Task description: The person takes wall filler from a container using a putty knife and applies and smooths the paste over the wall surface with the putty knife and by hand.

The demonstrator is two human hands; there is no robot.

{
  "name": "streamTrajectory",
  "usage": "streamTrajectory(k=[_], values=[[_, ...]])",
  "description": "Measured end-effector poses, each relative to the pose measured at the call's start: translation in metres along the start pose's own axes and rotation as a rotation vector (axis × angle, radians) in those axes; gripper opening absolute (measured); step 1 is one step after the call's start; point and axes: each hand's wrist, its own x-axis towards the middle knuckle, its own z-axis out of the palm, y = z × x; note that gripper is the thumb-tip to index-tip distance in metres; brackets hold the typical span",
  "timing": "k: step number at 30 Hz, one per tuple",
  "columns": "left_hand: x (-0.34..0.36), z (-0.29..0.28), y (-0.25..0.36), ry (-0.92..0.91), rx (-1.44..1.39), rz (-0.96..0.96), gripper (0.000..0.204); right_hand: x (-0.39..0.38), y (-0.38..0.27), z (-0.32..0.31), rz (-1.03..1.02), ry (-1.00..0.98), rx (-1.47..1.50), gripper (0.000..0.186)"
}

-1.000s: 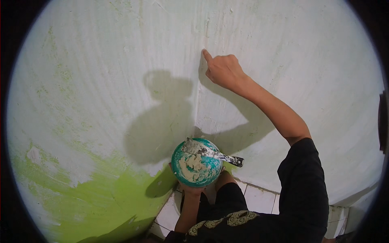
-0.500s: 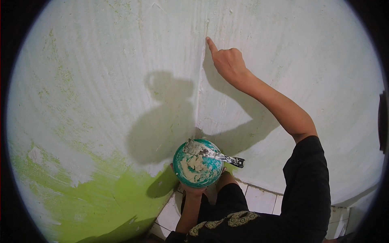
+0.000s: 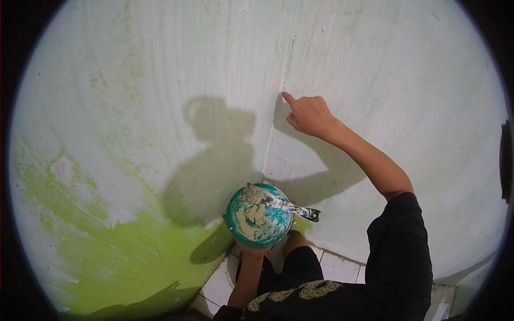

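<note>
My left hand (image 3: 254, 249) supports a teal bowl (image 3: 284, 229) from below, its fingers around the sides and mostly hidden. Off-white putty (image 3: 254, 218) lies in the bowl and is smeared over its inside. Across the bowl's top rests a putty knife (image 3: 278, 202), its smeared blade to the left and its black handle sticking out over the right rim. My right hand (image 3: 310, 116) is empty, its index finger stretched out and the others curled. That fingertip touches the wall corner (image 3: 270, 140), where a thin pale line runs down the joint.
The left wall (image 3: 144, 246) shows bright green paint low down and whitish coating above. The right wall (image 3: 417, 139) is mostly whitish. White floor tiles (image 3: 338, 267) show beside my legs. A dark object (image 3: 505, 160) stands at the far right edge.
My right hand has moved down along the corner, its index finger still against the joint. The bowl and putty knife stay in my left hand's hold, almost unmoved. The view has shifted slightly.
</note>
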Motion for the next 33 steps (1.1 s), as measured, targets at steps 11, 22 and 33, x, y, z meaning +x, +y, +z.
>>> streamTrajectory(k=[11, 22, 33], values=[[0.003, 0.008, 0.001, -0.028, 0.165, 0.102, 0.083, -0.124, -0.071, -0.087, -0.143, -0.096, 0.717, 0.043], [0.001, 0.013, -0.003, -0.178, -0.503, 0.055, 0.083, -0.172, -0.092, -0.065, -0.095, -0.059, 0.655, 0.04], [-0.001, 0.018, 0.005, 0.054, -0.18, 0.014, 0.089, -0.171, -0.103, -0.054, -0.025, -0.142, 0.688, 0.039]])
